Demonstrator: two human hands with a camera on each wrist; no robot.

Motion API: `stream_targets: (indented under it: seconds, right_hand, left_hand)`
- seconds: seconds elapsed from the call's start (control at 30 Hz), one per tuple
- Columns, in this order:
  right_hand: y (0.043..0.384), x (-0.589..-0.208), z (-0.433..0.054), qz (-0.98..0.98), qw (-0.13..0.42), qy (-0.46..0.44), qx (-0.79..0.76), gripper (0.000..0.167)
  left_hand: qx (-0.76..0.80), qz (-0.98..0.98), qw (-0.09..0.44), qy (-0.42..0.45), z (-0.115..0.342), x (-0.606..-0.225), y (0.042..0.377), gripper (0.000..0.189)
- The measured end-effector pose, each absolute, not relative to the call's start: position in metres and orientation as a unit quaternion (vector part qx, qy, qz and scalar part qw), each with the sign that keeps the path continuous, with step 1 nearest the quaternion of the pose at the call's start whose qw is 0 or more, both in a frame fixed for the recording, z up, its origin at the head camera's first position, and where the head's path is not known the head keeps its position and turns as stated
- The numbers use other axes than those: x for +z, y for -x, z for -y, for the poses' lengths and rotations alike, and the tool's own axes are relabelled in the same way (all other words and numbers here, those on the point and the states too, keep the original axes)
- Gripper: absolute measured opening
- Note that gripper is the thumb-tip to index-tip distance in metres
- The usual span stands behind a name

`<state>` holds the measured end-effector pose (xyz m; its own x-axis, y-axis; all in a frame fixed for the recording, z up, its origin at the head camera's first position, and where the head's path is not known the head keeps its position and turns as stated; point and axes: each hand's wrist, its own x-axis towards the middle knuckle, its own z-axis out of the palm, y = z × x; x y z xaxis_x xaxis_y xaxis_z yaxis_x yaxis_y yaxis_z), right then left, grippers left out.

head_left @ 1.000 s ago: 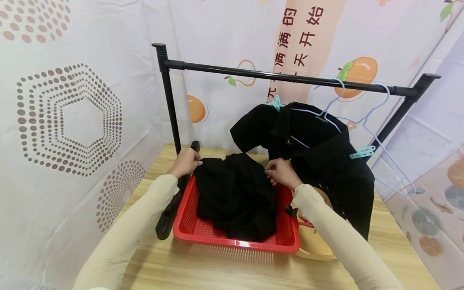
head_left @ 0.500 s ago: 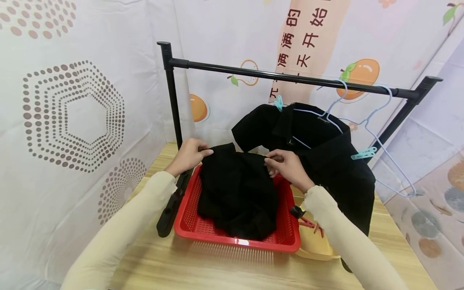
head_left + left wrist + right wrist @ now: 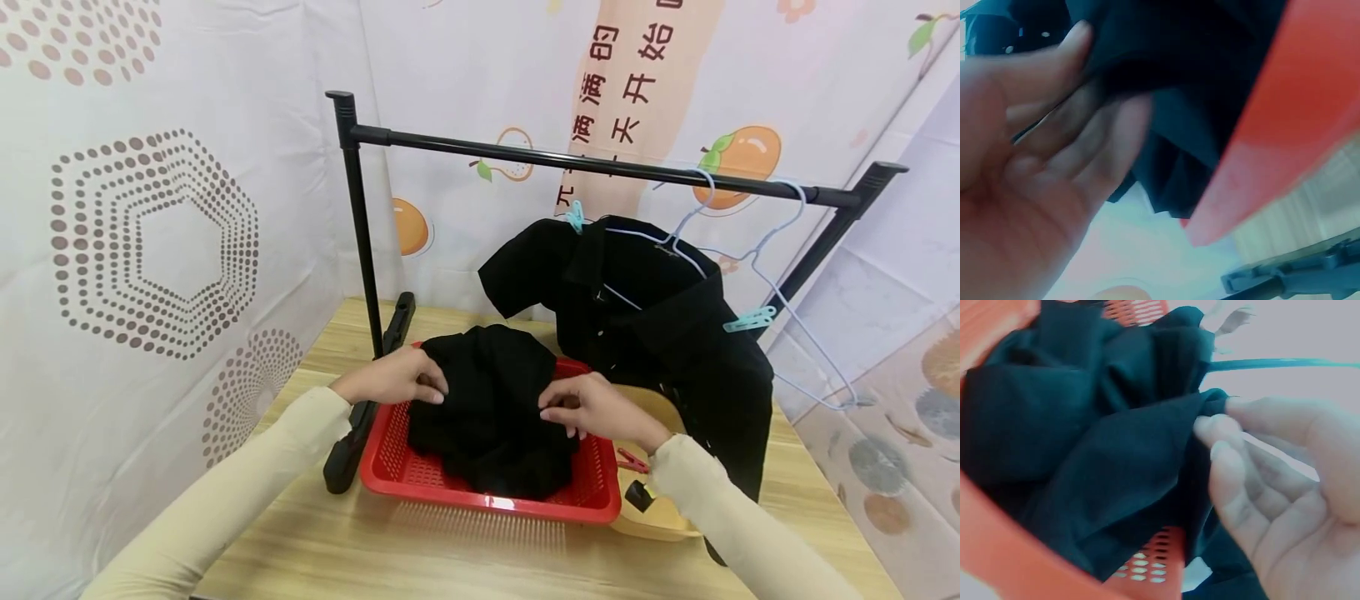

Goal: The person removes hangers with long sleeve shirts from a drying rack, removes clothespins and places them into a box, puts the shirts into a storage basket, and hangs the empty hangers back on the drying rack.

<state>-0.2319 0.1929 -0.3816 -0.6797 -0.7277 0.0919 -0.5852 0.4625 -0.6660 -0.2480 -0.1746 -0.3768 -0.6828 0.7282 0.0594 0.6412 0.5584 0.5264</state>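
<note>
A crumpled black garment (image 3: 491, 417) fills much of the red perforated basket (image 3: 487, 500). My left hand (image 3: 397, 377) is at the garment's left edge, its thumb in front of the dark cloth (image 3: 1179, 50) and its blurred fingertips partly covered by a fold. At the opposite edge my right hand (image 3: 592, 408) pinches the garment; a corner of the cloth (image 3: 1122, 450) is between thumb and fingertips in the right wrist view. Behind the right hand hangs a black short-sleeved shirt (image 3: 660, 333) on a pale blue hanger (image 3: 678, 229).
A black rail (image 3: 525, 154) spans the back. Another pale blue hanger (image 3: 802, 300) hangs at right. Turquoise clothespins (image 3: 575, 217) grip the hanging shirt. A yellow basket (image 3: 652, 529) with red clothespins (image 3: 633, 460) stands beside the red one. The rack's foot (image 3: 352, 442) lies left.
Both hands rose slightly with the garment's upper edge, then came down toward me. The raised edge has sunk back into a heap in the basket; the hanging shirt stays put.
</note>
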Motion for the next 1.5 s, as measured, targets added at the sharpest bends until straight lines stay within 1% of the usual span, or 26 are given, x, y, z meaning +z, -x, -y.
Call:
stream_targets:
  seconds: [0.1, 0.17, 0.27, 0.37, 0.43, 0.5, 0.6, 0.77, 0.9, 1.03, 1.1, 1.2, 1.4, 1.5]
  right_hand:
    - [0.230, -0.394, -0.192, -0.862, 0.133, 0.382, -0.306, 0.007]
    - [0.231, -0.400, -0.191, -0.868, 0.147, 0.372, -0.293, 0.006]
    - [0.237, -0.403, -0.193, -0.879, 0.142, 0.349, -0.293, 0.010]
    - [0.247, -0.403, -0.195, -0.892, 0.103, 0.316, -0.306, 0.017]
    - [0.255, -0.401, -0.196, -0.900, 0.081, 0.287, -0.318, 0.016]
    - [0.262, -0.401, -0.197, -0.905, 0.070, 0.258, -0.332, 0.014]
    - [0.273, -0.401, -0.196, -0.905, 0.073, 0.218, -0.359, 0.015]
    - [0.289, -0.404, -0.194, -0.894, 0.088, 0.165, -0.407, 0.031]
    - [0.300, -0.406, -0.193, -0.886, 0.110, 0.135, -0.430, 0.042]
    - [0.307, -0.407, -0.191, -0.885, 0.126, 0.130, -0.429, 0.047]
    - [0.310, -0.408, -0.191, -0.884, 0.127, 0.131, -0.430, 0.047]
    - [0.313, -0.410, -0.191, -0.883, 0.117, 0.134, -0.433, 0.040]
    - [0.317, -0.415, -0.188, -0.890, 0.075, 0.132, -0.430, 0.020]
    - [0.318, -0.416, -0.186, -0.891, 0.056, 0.132, -0.431, 0.013]
  left_hand:
    - [0.248, -0.872, 0.139, -0.398, 0.176, -0.385, 0.250, 0.015]
    - [0.243, -0.876, 0.147, -0.390, 0.177, -0.390, 0.254, 0.014]
    - [0.250, -0.885, 0.121, -0.373, 0.177, -0.393, 0.261, 0.012]
    - [0.264, -0.902, 0.080, -0.333, 0.179, -0.393, 0.269, 0.010]
    - [0.279, -0.911, 0.059, -0.299, 0.180, -0.391, 0.276, 0.011]
    - [0.297, -0.918, 0.050, -0.258, 0.180, -0.390, 0.282, 0.014]
    - [0.333, -0.919, 0.046, -0.206, 0.181, -0.390, 0.292, 0.023]
    - [0.362, -0.917, 0.057, -0.159, 0.183, -0.391, 0.306, 0.035]
    - [0.354, -0.921, 0.074, -0.144, 0.182, -0.393, 0.313, 0.034]
    - [0.338, -0.928, 0.073, -0.138, 0.180, -0.394, 0.317, 0.026]
    - [0.332, -0.931, 0.070, -0.135, 0.179, -0.394, 0.319, 0.024]
    - [0.319, -0.935, 0.066, -0.137, 0.178, -0.394, 0.321, 0.022]
    - [0.292, -0.944, 0.043, -0.150, 0.177, -0.395, 0.322, 0.013]
    - [0.294, -0.943, 0.030, -0.151, 0.178, -0.396, 0.322, 0.009]
